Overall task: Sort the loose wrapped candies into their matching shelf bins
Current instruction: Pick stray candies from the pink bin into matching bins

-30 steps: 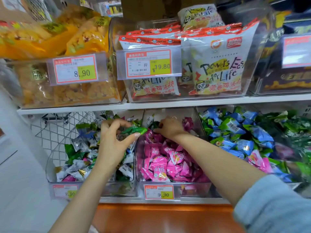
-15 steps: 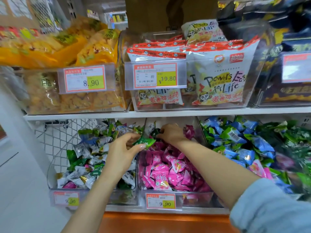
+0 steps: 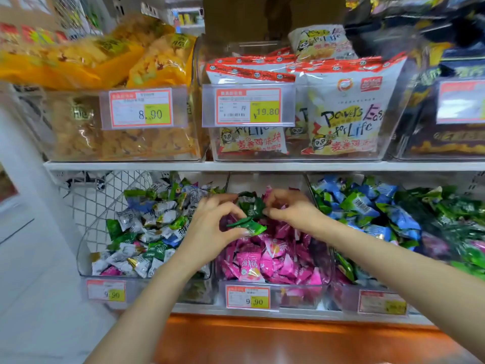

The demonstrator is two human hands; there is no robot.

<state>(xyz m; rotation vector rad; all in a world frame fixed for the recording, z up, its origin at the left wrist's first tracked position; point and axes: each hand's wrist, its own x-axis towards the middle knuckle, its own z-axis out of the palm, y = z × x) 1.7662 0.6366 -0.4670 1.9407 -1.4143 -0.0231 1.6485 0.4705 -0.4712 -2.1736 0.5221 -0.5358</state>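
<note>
Three clear bins stand on the lower shelf. The left bin holds mixed white, green and blue candies, the middle bin holds pink candies, and the right bin holds blue and green ones. My left hand hovers over the back of the middle bin and pinches a bright green candy between thumb and fingers. My right hand is just to its right and pinches a dark green candy above the pink pile. The two hands almost touch.
The upper shelf hangs low over the bins, carrying tubs of yellow snack bags and white-and-red packets. Price tags clip to the bin fronts. A wire mesh panel stands left of the bins, an orange ledge below.
My left hand moved right from the left bin to over the pink bin with its green candy. My right hand lifted a dark green candy out of the pink pile.
</note>
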